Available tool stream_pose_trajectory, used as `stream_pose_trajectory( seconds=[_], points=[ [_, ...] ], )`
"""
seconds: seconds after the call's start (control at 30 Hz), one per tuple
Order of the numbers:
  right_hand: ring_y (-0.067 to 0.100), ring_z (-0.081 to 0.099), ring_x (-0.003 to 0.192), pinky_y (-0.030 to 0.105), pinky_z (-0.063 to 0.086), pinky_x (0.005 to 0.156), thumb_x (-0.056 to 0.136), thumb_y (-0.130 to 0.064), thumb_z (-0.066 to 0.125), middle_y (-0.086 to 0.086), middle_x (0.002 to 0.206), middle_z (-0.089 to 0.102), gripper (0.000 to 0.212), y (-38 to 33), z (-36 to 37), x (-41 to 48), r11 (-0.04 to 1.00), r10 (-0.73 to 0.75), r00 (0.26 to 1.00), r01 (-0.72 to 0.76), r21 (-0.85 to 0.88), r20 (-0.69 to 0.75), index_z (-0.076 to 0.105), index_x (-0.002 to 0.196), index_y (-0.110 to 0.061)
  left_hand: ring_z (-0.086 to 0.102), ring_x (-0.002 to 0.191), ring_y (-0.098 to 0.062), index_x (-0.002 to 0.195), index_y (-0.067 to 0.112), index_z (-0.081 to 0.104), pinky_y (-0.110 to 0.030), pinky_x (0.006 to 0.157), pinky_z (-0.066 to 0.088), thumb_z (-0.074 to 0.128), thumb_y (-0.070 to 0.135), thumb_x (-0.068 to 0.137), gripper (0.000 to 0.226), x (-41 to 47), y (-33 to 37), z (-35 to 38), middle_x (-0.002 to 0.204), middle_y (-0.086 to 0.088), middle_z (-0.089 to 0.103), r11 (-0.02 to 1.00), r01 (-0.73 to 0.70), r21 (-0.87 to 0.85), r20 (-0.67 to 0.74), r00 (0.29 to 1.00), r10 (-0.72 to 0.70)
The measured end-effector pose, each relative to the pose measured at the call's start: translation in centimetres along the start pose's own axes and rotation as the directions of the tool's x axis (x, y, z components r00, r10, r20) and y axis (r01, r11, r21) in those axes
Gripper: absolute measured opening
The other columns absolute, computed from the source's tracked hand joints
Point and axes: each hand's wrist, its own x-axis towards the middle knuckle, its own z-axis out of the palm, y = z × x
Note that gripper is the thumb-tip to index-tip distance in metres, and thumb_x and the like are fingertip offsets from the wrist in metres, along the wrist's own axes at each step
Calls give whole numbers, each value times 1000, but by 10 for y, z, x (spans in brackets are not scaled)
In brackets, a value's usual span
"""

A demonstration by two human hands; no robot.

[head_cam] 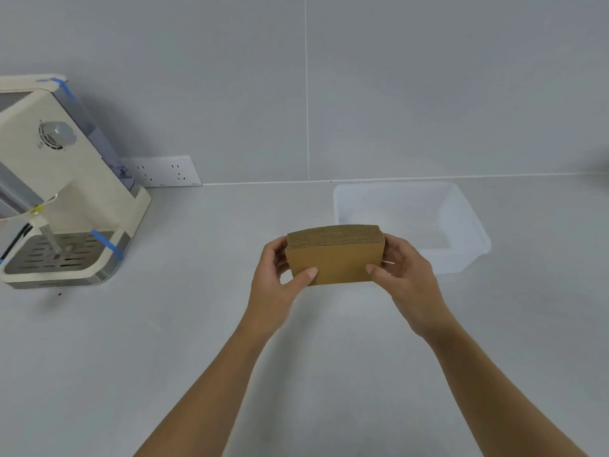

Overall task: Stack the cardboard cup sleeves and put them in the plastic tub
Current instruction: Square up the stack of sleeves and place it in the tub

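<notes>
I see a pale grey counter that meets a grey tiled wall. My left hand and my right hand grip the two ends of a neat stack of brown cardboard cup sleeves, thumbs on the flat front, and hold it up above the counter. Just behind it and a bit to the right sits a clear plastic tub, with nothing I can see inside. Far to the left stands a cream coffee machine with strips of blue tape, and a white wall socket beside it
</notes>
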Motion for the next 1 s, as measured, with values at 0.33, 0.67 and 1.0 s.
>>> stream_pose_trajectory(
  seconds=[0.33,0.67,1.0],
  points=[
    [4,64,91,20,51,74,82,6,55,-3,104,66,39,-34,-44,45,996,-73,990,79,48,-119,58,106,-24,61,92,5,120,18,51,-22,82,52,70,15,66,57,50,45,55,111,5,61,994,-65,-82,-26,998,63],
    [15,63,94,26,47,83,83,4,55,1,101,67,31,-33,-92,89,996,41,981,-25,83,-188,60,108,-14,57,107,-14,126,17,51,-10,70,52,69,11,79,50,95,49,117,127,-3,54,999,-7,-48,-89,996,3],
    [30,62,99,43,48,98,82,-5,54,21,111,65,20,7,-117,131,939,338,930,-343,-16,-142,65,97,3,63,102,-20,114,13,62,-27,85,51,66,10,78,37,124,22,145,111,-4,66,954,299,-13,-84,951,-299]
  ],
)
